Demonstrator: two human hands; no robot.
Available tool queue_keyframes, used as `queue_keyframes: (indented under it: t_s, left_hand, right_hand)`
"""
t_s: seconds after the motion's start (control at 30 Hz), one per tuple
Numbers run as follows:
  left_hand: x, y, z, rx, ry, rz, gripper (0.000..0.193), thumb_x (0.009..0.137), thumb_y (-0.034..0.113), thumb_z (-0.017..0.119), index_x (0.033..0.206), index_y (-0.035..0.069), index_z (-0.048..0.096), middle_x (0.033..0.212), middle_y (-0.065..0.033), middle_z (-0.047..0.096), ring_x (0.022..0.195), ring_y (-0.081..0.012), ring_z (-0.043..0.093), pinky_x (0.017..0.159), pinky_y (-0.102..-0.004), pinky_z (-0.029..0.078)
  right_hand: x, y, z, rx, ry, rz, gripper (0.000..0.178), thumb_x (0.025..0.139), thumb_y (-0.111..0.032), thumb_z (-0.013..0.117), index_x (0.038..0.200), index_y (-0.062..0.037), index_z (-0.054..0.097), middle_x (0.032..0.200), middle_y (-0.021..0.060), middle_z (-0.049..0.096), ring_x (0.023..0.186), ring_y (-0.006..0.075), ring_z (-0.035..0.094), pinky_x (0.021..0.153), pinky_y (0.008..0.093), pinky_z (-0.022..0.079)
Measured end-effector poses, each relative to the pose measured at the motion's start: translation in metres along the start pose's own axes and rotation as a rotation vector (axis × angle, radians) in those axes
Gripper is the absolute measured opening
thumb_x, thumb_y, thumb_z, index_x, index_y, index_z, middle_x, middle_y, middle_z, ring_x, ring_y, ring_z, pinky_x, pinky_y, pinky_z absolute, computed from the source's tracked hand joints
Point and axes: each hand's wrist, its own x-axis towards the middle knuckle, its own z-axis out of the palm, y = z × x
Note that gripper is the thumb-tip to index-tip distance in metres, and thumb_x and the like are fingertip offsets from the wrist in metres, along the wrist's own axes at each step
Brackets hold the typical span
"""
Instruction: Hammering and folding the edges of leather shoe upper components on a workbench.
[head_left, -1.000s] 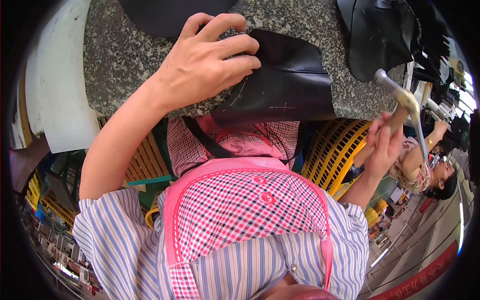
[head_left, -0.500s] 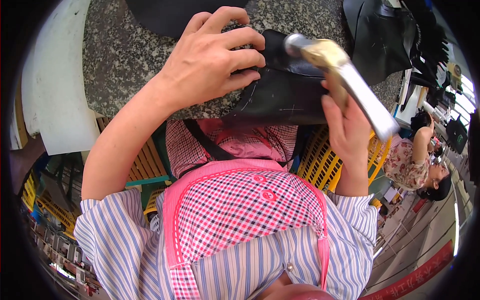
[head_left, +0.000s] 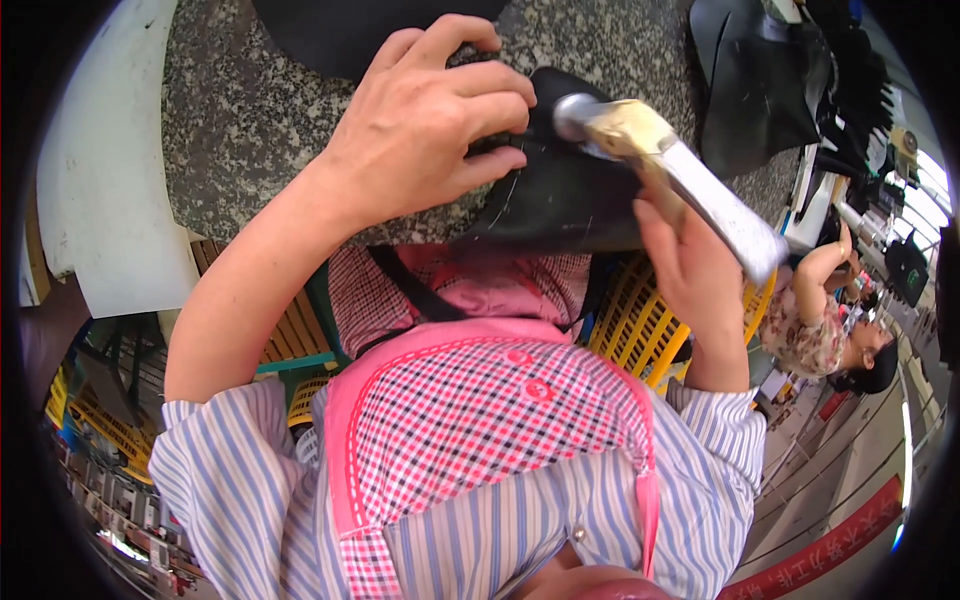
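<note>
A black leather piece [head_left: 575,205] with pale marks lies on the speckled stone worktop [head_left: 250,150], its near side hanging past the front edge. My left hand [head_left: 430,125] is bent over the leather's left edge, with curled fingertips and thumb pressing on it. What lies under those fingertips is hidden. In my right hand [head_left: 700,260] is a hammer [head_left: 625,128], its round metal face low over the leather beside my left fingers. The hammer is blurred, so whether it touches the leather is unclear. A yellowish wrap covers part of its head.
Another black piece [head_left: 370,35] lies at the far side of the worktop. More black leather pieces [head_left: 760,95] are stacked at the far right. A yellow plastic basket [head_left: 640,315] stands below the worktop, right of my lap. Another person [head_left: 815,310] sits farther right.
The hammer head has moved a little nearer to me and left, toward the leather by my left fingers. The leather has shifted slightly, while my left hand has barely moved.
</note>
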Motion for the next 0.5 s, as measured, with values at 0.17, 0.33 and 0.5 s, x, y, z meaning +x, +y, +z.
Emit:
queue_keyframes:
  t_s: [0.17,0.33,0.5]
  left_hand:
    - [0.001,-0.001,-0.003,-0.014,0.026,0.017,0.024,0.058,0.016,0.076,0.076,0.012,0.06,0.097,0.0045,0.062,0.107,-0.0247,0.049,0.082,-0.0385,0.039]
    - [0.002,0.0,-0.004,-0.021,-0.019,-0.052,0.038,0.057,0.015,0.076,0.091,0.013,0.058,0.097,0.0027,0.061,0.108,-0.0247,0.05,0.083,-0.0385,0.039]
    - [0.004,0.004,0.0,-0.067,-0.013,-0.158,0.058,0.055,0.016,0.077,0.108,0.014,0.053,0.1,0.0028,0.061,0.112,-0.0241,0.047,0.089,-0.039,0.037]
  right_hand:
    - [-0.011,-0.011,0.005,0.07,0.037,0.017,0.026,0.088,-0.009,0.055,0.111,0.0027,0.055,0.093,0.0109,0.061,0.089,0.0168,0.059,0.079,0.0314,0.045]
    - [-0.004,-0.007,-0.002,0.152,0.241,-0.054,0.015,0.082,-0.009,0.057,0.096,-0.0037,0.054,0.069,0.005,0.063,0.06,0.0197,0.064,0.052,0.0278,0.049]
    - [-0.001,-0.002,-0.004,-0.016,-0.054,0.117,0.02,0.087,-0.011,0.056,0.103,0.0005,0.056,0.084,0.0076,0.062,0.077,0.0174,0.06,0.07,0.0268,0.045]
